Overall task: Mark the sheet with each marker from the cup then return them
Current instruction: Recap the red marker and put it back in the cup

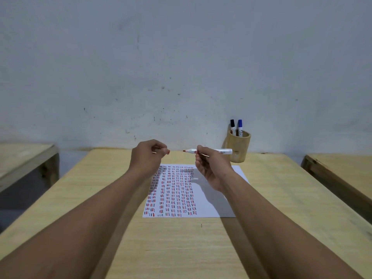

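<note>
Marker labels too blurred, perhaps print; nothing legible.

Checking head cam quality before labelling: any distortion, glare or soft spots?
Head view: wide-angle bowing bends the table edges; light is dim and even, soft shadows under both forearms on the sheet; no glare; marks on the sheet stay readable, the marker in the right hand is slightly soft.

left hand: raised, fingers curled closed
right hand: raised, pinching with fingertips
arms: extended forward
</note>
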